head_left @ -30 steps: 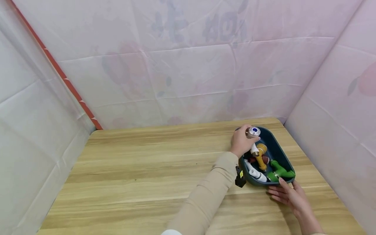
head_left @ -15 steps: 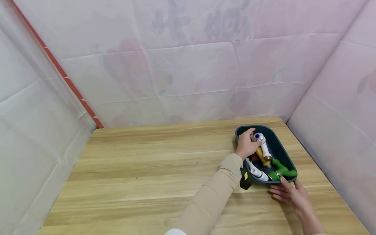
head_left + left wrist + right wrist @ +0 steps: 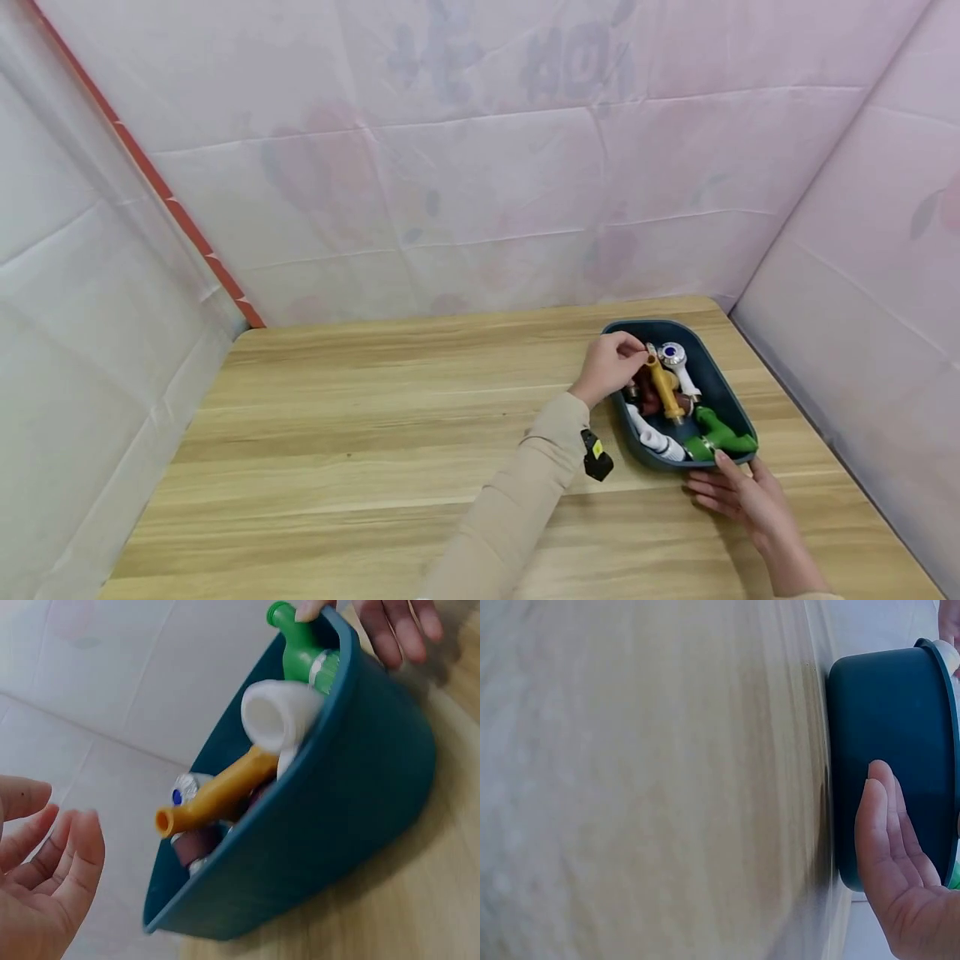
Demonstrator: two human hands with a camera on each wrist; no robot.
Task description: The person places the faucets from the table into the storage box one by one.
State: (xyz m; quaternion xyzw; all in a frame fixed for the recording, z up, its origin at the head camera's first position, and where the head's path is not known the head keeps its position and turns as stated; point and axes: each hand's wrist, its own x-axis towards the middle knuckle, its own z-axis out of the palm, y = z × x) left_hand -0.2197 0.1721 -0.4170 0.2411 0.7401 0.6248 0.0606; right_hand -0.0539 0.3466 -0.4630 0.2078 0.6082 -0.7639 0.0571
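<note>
A dark teal plastic basin (image 3: 723, 392) stands at the table's right side, holding several plastic taps. My left hand (image 3: 611, 367) is over its left rim, fingertips near the upper end of a yellow tap (image 3: 663, 387). In the left wrist view the left hand (image 3: 52, 870) is apart from the taps, its fingers loosely bent and holding nothing. A white tap with a blue-centred silver knob (image 3: 672, 354) lies right of the yellow one. My right hand (image 3: 750, 500) holds the basin's near rim, thumb over the edge, fingers along the outer wall (image 3: 900, 720).
A green tap (image 3: 716, 437) and another white tap (image 3: 660, 444) lie at the basin's near end. Dark red parts (image 3: 651, 398) show beneath the yellow tap. The wooden table (image 3: 375, 433) is bordered by fabric-covered walls (image 3: 480, 183) behind and at both sides.
The left hand has let go of the white tap with the blue-centred knob, which now lies farther right in the basin. The hand has drawn back left. The right hand stays at the rim.
</note>
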